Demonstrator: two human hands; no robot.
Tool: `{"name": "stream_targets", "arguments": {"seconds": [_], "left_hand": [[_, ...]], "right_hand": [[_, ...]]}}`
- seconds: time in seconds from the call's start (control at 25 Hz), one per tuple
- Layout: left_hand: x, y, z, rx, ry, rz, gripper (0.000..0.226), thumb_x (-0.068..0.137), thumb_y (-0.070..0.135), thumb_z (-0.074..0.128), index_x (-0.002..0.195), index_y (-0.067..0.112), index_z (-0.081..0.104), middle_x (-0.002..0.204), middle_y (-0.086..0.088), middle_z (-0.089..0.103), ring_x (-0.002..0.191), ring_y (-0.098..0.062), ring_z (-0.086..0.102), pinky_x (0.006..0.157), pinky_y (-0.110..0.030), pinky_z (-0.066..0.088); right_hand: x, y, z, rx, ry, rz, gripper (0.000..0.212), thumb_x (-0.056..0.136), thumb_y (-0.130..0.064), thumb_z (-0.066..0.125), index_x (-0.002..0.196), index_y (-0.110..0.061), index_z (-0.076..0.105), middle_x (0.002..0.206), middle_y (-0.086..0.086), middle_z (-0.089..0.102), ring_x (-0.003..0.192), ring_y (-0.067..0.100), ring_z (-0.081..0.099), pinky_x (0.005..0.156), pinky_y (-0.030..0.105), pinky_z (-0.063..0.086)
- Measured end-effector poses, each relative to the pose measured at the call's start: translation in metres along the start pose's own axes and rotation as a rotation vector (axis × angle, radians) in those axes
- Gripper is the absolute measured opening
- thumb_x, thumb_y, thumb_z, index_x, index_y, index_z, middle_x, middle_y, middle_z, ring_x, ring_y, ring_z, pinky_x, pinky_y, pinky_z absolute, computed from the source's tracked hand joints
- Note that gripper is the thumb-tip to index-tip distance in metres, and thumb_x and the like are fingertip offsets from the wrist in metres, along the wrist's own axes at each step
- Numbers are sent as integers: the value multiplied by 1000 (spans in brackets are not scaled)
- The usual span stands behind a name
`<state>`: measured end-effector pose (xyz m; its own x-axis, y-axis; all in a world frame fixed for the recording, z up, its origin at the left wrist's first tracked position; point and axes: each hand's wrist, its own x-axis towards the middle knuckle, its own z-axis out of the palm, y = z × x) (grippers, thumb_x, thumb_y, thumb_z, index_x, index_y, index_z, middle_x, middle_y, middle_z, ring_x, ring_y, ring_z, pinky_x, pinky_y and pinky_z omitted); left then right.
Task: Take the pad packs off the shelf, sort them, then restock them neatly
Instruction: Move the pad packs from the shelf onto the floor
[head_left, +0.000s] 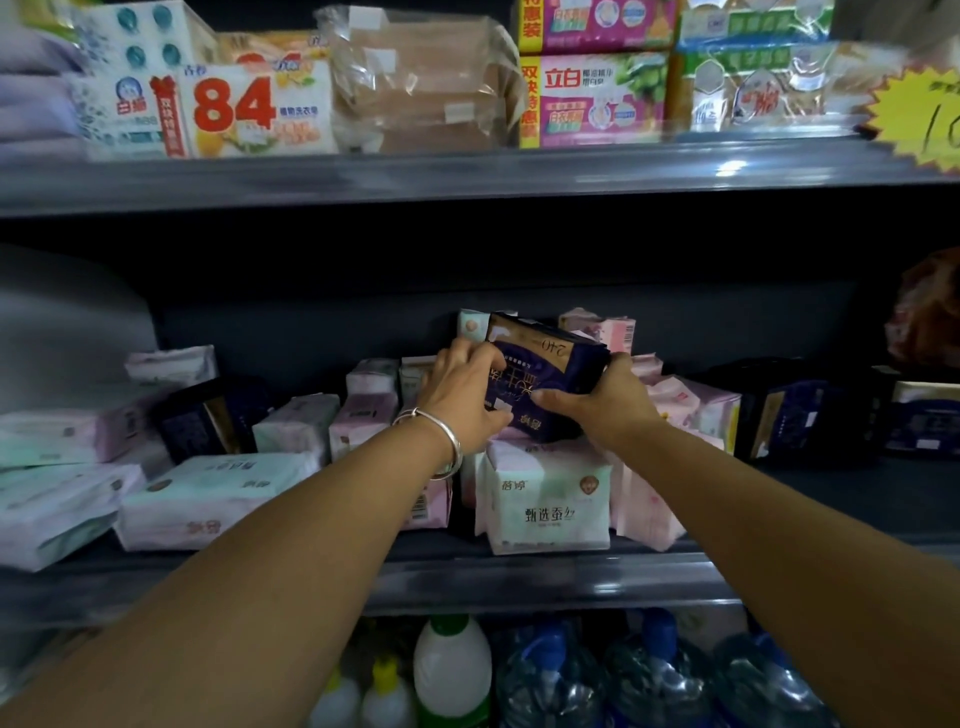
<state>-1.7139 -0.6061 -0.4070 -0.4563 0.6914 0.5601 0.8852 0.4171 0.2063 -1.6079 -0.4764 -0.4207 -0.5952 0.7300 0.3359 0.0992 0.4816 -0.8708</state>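
Observation:
Both hands hold one dark navy pad pack (545, 374) with gold print above the middle shelf (519, 577). My left hand (462, 395), with a silver bangle at the wrist, grips its left side. My right hand (608, 400) grips its right side and lower edge. Under it stands a white and pink pad pack (548, 499) at the shelf's front. Several pale pink and mint pad packs (208, 499) lie jumbled to the left. More dark navy packs (789, 410) stand to the right, and another (208, 415) stands at the left.
The upper shelf (467, 176) holds soap boxes (260, 109) and wrapped brown bars (421, 83). A yellow price star (924, 119) hangs at the top right. Below the middle shelf stand white bottles (452, 670) and large water jugs (654, 680).

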Motion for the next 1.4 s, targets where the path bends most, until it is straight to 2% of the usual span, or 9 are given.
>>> {"name": "stream_targets", "arguments": {"seconds": [0.12, 0.2, 0.28, 0.4, 0.52, 0.68, 0.96, 1.2, 1.4], "left_hand": [[-1, -15, -3, 21, -7, -35, 52, 79, 28, 70, 124, 20, 44, 128, -4, 37, 122, -21, 35, 102, -34, 33], [-3, -29, -7, 47, -1, -69, 52, 79, 29, 70, 123, 19, 45, 127, -5, 38, 121, -23, 36, 101, -35, 34], [-5, -44, -11, 78, 9, -110, 52, 80, 29, 69, 124, 18, 44, 127, -6, 38, 121, -24, 36, 98, -36, 33], [-8, -64, -18, 104, 23, -167, 54, 80, 30, 69, 125, 16, 43, 128, -7, 37, 121, -25, 35, 98, -37, 32], [-14, -88, -28, 103, 62, -222, 55, 79, 31, 69, 126, 16, 43, 129, -7, 37, 122, -26, 35, 99, -40, 32], [-28, -133, -41, 165, 107, -328, 59, 82, 34, 66, 131, 18, 39, 133, -7, 35, 125, -27, 34, 98, -41, 33], [-37, -223, -47, 210, 208, -692, 73, 84, 34, 65, 139, 8, 26, 145, -16, 25, 133, -35, 24, 103, -47, 29], [-12, -260, -38, -12, 240, -957, 91, 80, 32, 71, 144, 3, 13, 153, -22, 8, 142, -36, 10, 113, -44, 19], [3, -267, -29, -156, 285, -1114, 82, 81, 28, 69, 142, 8, 18, 152, -28, 2, 142, -41, 7, 113, -50, 14]], "right_hand": [[14, 1, 15, 118, 47, 35, 93, 60, -31, 88, 133, -15, 32, 120, 3, 59, 111, 26, 56, 95, 45, 49], [19, -6, 27, 68, 96, 55, 111, 39, -51, 88, 131, -18, 35, 119, 5, 60, 113, 31, 55, 94, 52, 47], [24, -11, 37, 50, 91, 34, 115, 20, -63, 79, 121, -17, 47, 114, 6, 60, 106, 29, 58, 89, 50, 51], [19, -28, 54, 67, 89, -41, 89, 38, -45, 88, 113, -11, 53, 107, 9, 61, 94, 26, 63, 81, 45, 56], [12, -48, 78, 63, 114, -116, 77, 54, -34, 88, 114, -7, 48, 114, 13, 55, 103, 30, 56, 89, 45, 51], [5, -67, 122, 112, 63, -149, 85, 45, -46, 83, 113, -10, 47, 114, 11, 54, 103, 28, 56, 87, 44, 53], [15, -75, 194, 120, 11, -139, 91, 36, -56, 75, 112, -15, 47, 113, 8, 55, 102, 27, 57, 87, 45, 53], [25, -62, 225, 143, -20, -129, 95, 32, -58, 71, 114, -16, 47, 112, 6, 57, 102, 24, 58, 87, 42, 54], [24, -62, 221, 186, -67, -169, 100, 40, -49, 81, 126, -22, 37, 121, 1, 53, 111, 20, 55, 96, 40, 49]]}}
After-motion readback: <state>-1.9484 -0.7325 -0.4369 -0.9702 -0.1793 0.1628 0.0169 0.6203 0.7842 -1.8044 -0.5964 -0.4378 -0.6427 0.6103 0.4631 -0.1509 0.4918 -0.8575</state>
